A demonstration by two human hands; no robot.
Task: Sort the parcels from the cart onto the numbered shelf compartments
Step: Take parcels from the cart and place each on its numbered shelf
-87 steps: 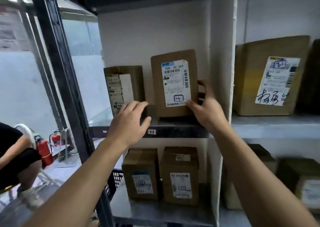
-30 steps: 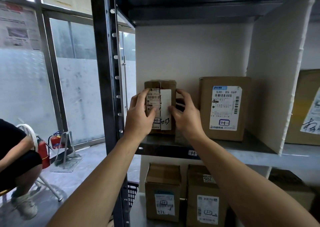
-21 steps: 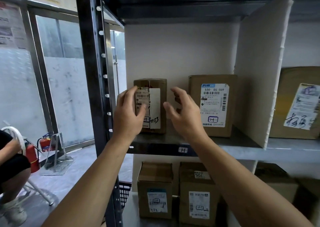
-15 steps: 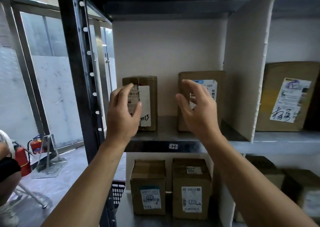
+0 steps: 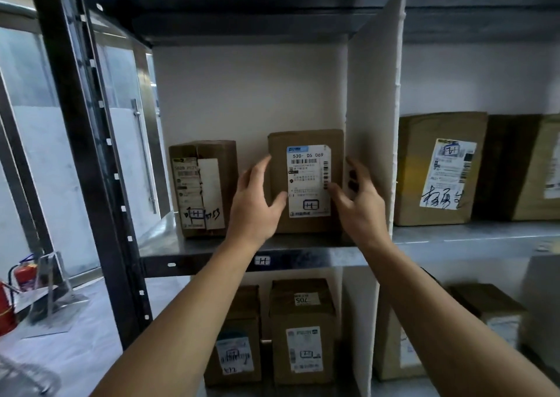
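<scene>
Small print on the labels is too blurred to read, and both forearms are cut off at the bottom edge; the right hand (image 5: 357, 202) has its fingertips half hidden in the dark gap beside the white divider panel (image 5: 372, 124); it cups the right edge of the upright brown cardboard parcel marked 530-D5 069 (image 5: 306, 181), thumb on the label; the left hand (image 5: 254, 202) clasps the left edge, thumb across the front; the parcel stands on the grey metal shelf (image 5: 212, 251), near a taped brown box (image 5: 203, 189); below stand a brown box marked 705 (image 5: 303, 333) and a shorter brown box (image 5: 239, 336).
</scene>
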